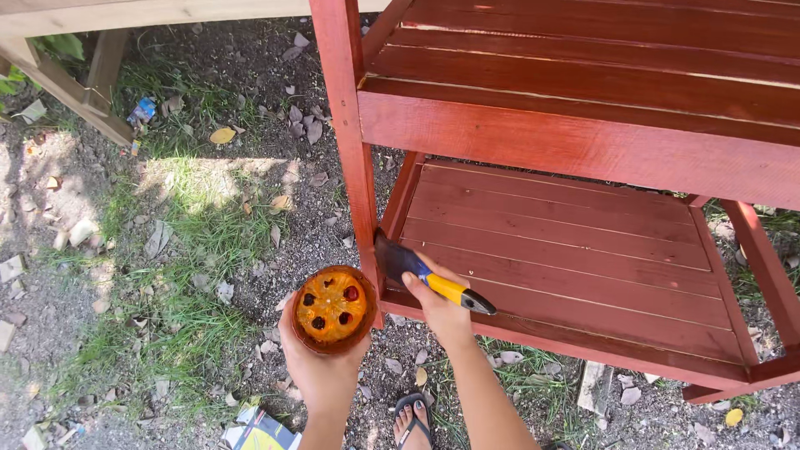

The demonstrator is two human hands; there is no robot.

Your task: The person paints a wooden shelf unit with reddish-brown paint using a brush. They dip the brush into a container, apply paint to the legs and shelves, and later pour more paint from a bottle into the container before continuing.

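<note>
You were mid-coat: right hand (437,310) clenched around the paintbrush (417,271), bristles against the red shelf's leg (354,150); left hand (321,367) cupped the stain pot (332,308) just beside it. Reloading looked due next.

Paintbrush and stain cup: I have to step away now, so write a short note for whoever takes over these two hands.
Right hand grips the paintbrush, bristles against the front post of the red wooden shelf unit near the lower shelf.
Left hand holds the small round cup of orange-brown stain beside that post.
Done: the slats and rails in view look red-brown.
Left: the post's lower end under the brush; its far sides are hidden.
</note>
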